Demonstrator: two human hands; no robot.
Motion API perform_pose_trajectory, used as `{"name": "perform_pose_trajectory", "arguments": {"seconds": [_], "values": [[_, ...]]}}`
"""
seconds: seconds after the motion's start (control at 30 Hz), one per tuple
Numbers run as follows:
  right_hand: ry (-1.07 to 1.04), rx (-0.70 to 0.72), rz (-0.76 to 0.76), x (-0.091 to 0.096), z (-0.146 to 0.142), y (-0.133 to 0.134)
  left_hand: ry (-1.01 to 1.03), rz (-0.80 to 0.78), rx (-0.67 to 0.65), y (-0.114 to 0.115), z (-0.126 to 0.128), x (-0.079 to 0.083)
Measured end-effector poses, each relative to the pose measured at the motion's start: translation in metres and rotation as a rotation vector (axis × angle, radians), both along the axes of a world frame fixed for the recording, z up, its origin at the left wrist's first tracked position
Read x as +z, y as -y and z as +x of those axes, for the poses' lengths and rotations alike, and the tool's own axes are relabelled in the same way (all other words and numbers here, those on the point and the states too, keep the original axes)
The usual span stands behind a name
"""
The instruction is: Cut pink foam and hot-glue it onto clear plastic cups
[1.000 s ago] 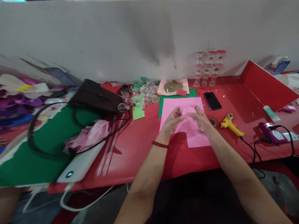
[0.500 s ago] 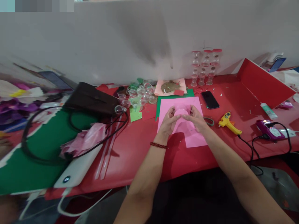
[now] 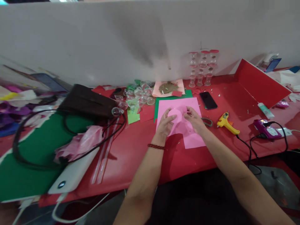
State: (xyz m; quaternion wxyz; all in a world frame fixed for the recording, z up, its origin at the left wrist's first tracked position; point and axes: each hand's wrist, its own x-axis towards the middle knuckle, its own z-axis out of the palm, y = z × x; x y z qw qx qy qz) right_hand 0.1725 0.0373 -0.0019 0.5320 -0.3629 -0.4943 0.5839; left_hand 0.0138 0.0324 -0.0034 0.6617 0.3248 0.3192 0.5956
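Observation:
Over a pink paper sheet (image 3: 193,142), both my hands are closed around a small cup-shaped piece (image 3: 175,116) with a round pink face. Against the pink sheet its outline is hard to make out, and parts look see-through. My left hand (image 3: 165,122), with a beaded bracelet at the wrist, grips the left edge of the round face with thumb and fingers. My right hand (image 3: 195,120) pinches the other side, its fingertips partly hidden. Just right of that hand lies a grey looped handle (image 3: 207,122), perhaps scissors.
Several clear plastic cups (image 3: 140,93) are heaped at the back, beside brown grains on pale paper (image 3: 155,91). Stacked cups (image 3: 200,70) stand by the wall. A phone (image 3: 208,100), yellow glue gun (image 3: 227,123), corded purple power strip (image 3: 267,129) and glue bottle (image 3: 265,110) lie rightward; a dark bag (image 3: 87,100) leftward.
The cup-shaped piece has been turned so its round pink face shows toward the left. My hands stay over the pink sheet, slightly further apart. The view has shifted a little.

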Motion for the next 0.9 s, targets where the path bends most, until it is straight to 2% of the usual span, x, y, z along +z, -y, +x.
{"name": "perform_pose_trajectory", "arguments": {"seconds": [0.13,0.2,0.4,0.57,0.73,0.9], "values": [[-0.037,-0.315,-0.045,-0.004,0.01,-0.008,0.092,-0.027,0.054,0.0,-0.002,-0.001],[0.012,-0.387,-0.049,-0.008,0.014,-0.012,0.129,-0.011,0.049,0.0,-0.002,-0.001],[0.172,-0.358,-0.055,-0.016,0.012,-0.014,0.094,0.036,0.056,-0.001,0.001,-0.001],[0.377,-0.357,0.085,-0.013,0.008,-0.007,0.095,0.056,0.047,0.0,0.003,0.002],[0.387,-0.289,0.106,-0.022,0.005,-0.009,0.141,0.049,0.06,-0.002,0.004,0.002],[0.599,-0.409,0.212,-0.03,0.014,-0.016,0.184,0.001,0.067,-0.009,-0.001,-0.004]]}}
